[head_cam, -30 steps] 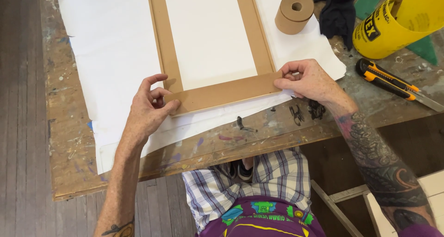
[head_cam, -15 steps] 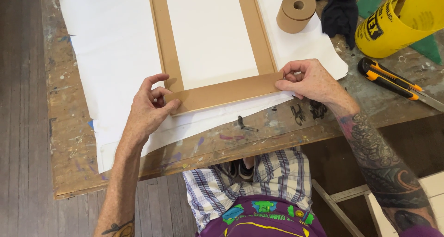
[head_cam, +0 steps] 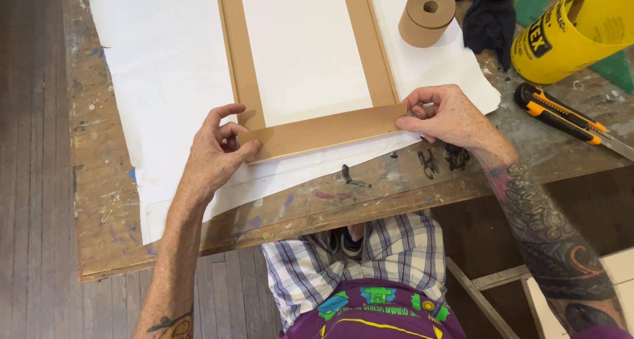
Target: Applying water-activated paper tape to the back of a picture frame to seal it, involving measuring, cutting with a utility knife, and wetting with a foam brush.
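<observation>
1. Head view, main thing: a white sheet (head_cam: 304,48) lies flat on a larger white paper (head_cam: 165,81) on my desk (head_cam: 99,233), bordered by brown paper tape. The left strip (head_cam: 239,48) and right strip (head_cam: 368,41) are already down along the sheet's long sides.
2. Head view, strip in hand: the bottom strip (head_cam: 323,132) runs across the sheet's near edge, parallel to the desk's near edge, overlapping both side strips at the corners.
3. Head view, my left hand (head_cam: 214,157): thumb and fingers pinch the strip's left end, at the sheet's near-left corner. Grasping the tape, not released.
4. Head view, my right hand (head_cam: 446,117): fingertips pinch the strip's right end at the near-right corner. Also gripping the tape.
5. Progress, my judgement: two sides done, the third lying in place but both ends held, so likely not pressed flat yet. The far edge is out of frame; cannot tell if it is taped.
6. Head view, other things: tape roll (head_cam: 427,6) stands on the white paper toward the desk's far right side, a dark cloth (head_cam: 492,18) just beside it, a yellow bucket (head_cam: 574,28) at the right, and an orange utility knife (head_cam: 561,117) near the desk's right edge, well apart from my right hand.
</observation>
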